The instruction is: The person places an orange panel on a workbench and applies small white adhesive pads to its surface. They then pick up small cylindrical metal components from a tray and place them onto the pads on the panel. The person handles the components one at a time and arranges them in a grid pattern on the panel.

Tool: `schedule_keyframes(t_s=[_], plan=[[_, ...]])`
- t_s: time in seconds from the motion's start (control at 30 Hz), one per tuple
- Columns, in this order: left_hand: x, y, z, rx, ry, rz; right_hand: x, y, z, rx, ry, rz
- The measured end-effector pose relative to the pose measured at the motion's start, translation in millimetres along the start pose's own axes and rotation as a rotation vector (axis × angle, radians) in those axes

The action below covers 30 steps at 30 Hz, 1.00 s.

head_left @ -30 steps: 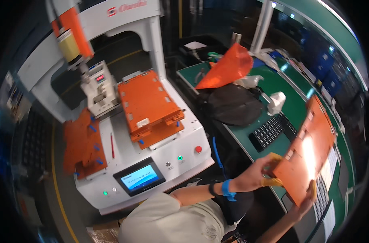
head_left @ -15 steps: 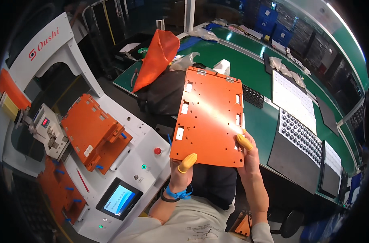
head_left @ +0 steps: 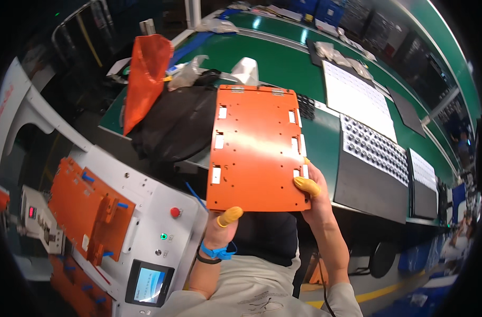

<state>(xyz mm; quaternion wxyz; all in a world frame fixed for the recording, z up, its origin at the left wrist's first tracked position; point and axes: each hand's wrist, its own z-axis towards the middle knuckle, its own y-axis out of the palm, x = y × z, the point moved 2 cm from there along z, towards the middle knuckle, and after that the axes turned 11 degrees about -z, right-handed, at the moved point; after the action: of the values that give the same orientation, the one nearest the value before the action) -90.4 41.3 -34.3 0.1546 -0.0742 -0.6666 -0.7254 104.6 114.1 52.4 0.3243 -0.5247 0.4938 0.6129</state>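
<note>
Between my hands is an orange fixture plate (head_left: 256, 153), flat and rectangular, with small holes, white-looking slots along both long sides and metal hinges at its far edge. My left hand (head_left: 222, 230) grips its near left corner, the thumb in a yellow finger cot on the edge. A blue strap and a dark band circle that wrist. At the near right edge my right hand (head_left: 314, 187) is closed on the plate, its yellow-cotted thumb on top. The fingers underneath are hidden by the plate.
To the left stands a white machine (head_left: 145, 195) with a red button (head_left: 175, 212), a small screen (head_left: 149, 284) and another orange fixture (head_left: 87, 211) with blue pins. A green bench (head_left: 288, 58) holds a black cloth (head_left: 172, 127), an orange bag (head_left: 145, 79) and a tray of round black parts (head_left: 375, 153).
My view has turned to the right, so the machine and bench sit further left in it. Both hands keep hold of the plate, which now appears more upright in the picture.
</note>
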Motion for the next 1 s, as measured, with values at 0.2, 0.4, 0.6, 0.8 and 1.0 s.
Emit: schedule_keyframes(t_s=[0.2, 0.4, 0.6, 0.8, 1.0], plan=[[-19, 1, 10, -0.09, -0.087, 0.059, 6, -12, -4, 0.027, 0.098, 0.024], [-41, 5, 8, 0.019, -0.211, 0.047, 10, -35, -22, 0.127, 0.072, 0.033], [-75, -8, 3, 0.102, -0.44, -0.137, 21, -78, -51, 0.239, -0.102, -0.091], [-110, -7, 6, -0.038, -0.418, -0.182, 23, -99, -65, 0.337, -0.002, -0.047], [-122, -11, 12, 0.023, -0.443, -0.053, 38, -111, -62, 0.36, 0.06, 0.008]])
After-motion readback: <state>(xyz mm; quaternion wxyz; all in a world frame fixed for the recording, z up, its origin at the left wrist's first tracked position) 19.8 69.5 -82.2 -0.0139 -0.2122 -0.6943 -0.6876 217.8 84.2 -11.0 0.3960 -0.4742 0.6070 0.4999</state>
